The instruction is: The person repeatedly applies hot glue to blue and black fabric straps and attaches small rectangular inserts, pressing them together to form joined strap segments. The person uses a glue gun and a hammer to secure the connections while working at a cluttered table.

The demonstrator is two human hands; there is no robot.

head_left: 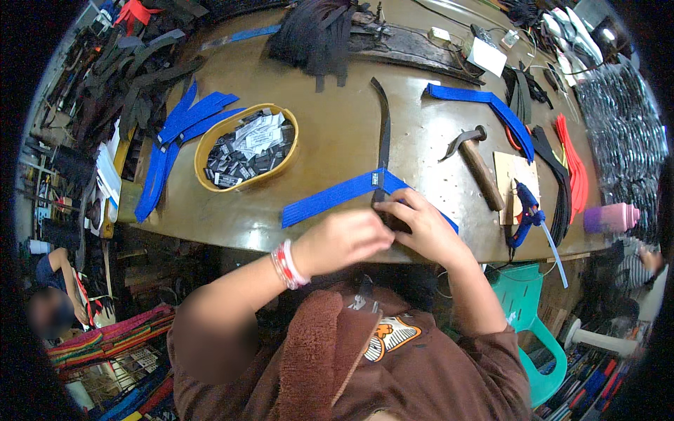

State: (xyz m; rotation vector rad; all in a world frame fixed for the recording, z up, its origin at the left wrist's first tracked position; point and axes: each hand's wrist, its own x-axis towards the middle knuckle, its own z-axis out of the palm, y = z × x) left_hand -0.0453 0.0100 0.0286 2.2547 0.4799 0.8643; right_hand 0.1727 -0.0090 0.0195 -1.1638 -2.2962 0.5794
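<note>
A blue webbing strap [330, 198] lies bent at an angle near the table's front edge, with a small grey label [377, 179] at its bend. Behind the bend, a black strap [384, 130] runs away from me; a dark end also shows below the label. My right hand [423, 226] rests over the blue strap's right arm, its bent fingers pinching the dark strap end. Close beside it on the left is my left hand [344, 240], slightly blurred, fingers curled together. Whatever its fingertips hold is hidden.
A yellow oval tub [293, 151] of labels stands left, beside more blue straps [158, 168]. On the right lie a hammer [481, 172], a blue glue gun [526, 214] and another blue strap [463, 93]. Black strips [312, 38] are heaped at the back. A green chair [523, 295] stands right.
</note>
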